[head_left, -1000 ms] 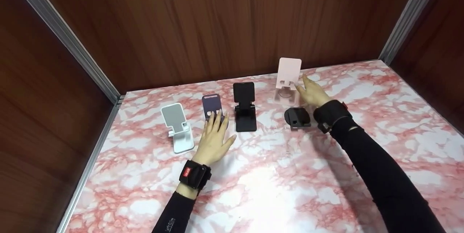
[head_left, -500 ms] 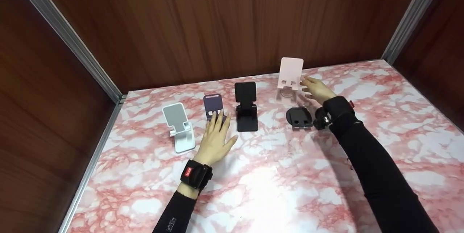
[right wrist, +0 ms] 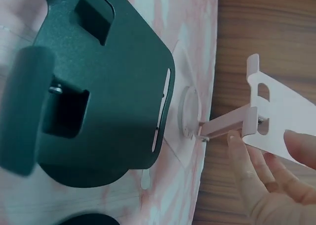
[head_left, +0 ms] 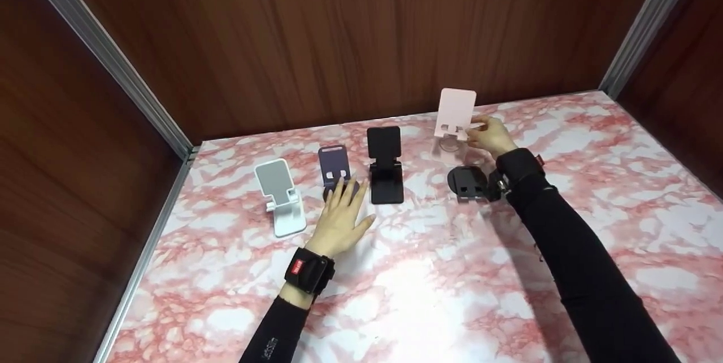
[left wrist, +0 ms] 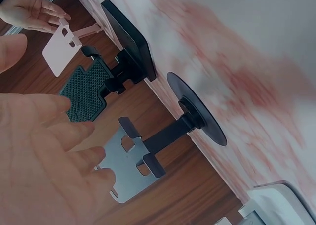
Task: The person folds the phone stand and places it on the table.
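My right hand [head_left: 490, 136] is at the right edge of a pink phone stand [head_left: 456, 108]. In the right wrist view its thumb overlaps the stand's upper plate [right wrist: 281, 111] and its fingers curl behind the plate's edge. My left hand [head_left: 339, 222] spreads its fingers over the round base of a purple phone stand [head_left: 334, 161]; the stand's plate [left wrist: 126, 170] stands upright beyond the fingertips. A black phone stand [head_left: 384, 143] is upright between the hands. Under my right wrist is a low, dark phone stand [head_left: 467, 182] with a round base.
A white phone stand [head_left: 275, 180] with a grey pad is left of the left hand. All stand on a red-and-white marbled tabletop [head_left: 226, 295]. Brown wood-grain panels [head_left: 316, 41] with metal corner posts [head_left: 644, 24] enclose the back and sides.
My right hand's straight fingers have curled in at the pink phone stand's edge. The left hand has stayed spread over the purple stand. The head view has shifted slightly.
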Motion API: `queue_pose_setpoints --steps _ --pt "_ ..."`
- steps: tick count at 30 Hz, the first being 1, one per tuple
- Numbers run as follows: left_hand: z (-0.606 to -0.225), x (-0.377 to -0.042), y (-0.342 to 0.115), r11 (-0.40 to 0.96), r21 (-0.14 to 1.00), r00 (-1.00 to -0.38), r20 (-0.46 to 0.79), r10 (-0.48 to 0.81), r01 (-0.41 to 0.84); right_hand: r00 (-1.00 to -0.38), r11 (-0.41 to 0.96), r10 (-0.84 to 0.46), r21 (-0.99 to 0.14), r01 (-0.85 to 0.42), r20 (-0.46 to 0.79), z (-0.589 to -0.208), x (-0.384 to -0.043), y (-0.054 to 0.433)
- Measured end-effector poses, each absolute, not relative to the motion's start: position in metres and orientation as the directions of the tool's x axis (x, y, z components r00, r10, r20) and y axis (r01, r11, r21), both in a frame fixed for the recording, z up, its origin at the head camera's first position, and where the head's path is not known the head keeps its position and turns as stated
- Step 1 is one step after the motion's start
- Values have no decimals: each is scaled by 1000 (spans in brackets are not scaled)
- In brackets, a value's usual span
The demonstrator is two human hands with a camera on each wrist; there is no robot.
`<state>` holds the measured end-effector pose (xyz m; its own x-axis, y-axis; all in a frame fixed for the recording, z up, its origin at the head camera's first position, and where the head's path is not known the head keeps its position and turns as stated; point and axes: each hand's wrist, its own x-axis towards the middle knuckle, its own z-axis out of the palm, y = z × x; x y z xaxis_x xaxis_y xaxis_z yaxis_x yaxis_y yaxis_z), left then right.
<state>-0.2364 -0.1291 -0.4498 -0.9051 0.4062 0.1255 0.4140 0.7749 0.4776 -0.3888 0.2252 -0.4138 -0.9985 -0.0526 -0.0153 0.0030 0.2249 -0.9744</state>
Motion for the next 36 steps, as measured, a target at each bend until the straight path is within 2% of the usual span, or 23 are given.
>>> queue_pose_setpoints --steps 5,7,11,15,22,24,29,36 --pt "-498 -261 -139 767 459 -892 179 415 449 -999 314 -22 -949 -36 30 -413 -386 222" --pt "-502 -263 -139 767 456 -890 175 420 452 -999 342 -23 -938 -53 48 -414 -386 222" --pt "-469 -243 -134 767 483 -899 115 423 423 -995 380 -38 -920 -99 91 -416 -388 223" --pt "-446 -229 -129 785 462 -902 85 424 412 -993 339 -30 -934 -116 112 -418 -389 223" --pt "-445 -228 -129 782 461 -898 88 430 419 -987 274 63 -954 -125 147 -412 -387 217" --pt "-447 -229 -130 779 465 -898 93 431 422 -986 219 66 -966 -135 153 -407 -386 216" --pt "-450 -229 -132 774 471 -897 98 432 424 -988 138 -21 -978 -156 154 -389 -382 215" --pt "-454 -231 -132 765 477 -893 112 436 433 -964 169 -220 -968 -187 148 -363 -368 221"
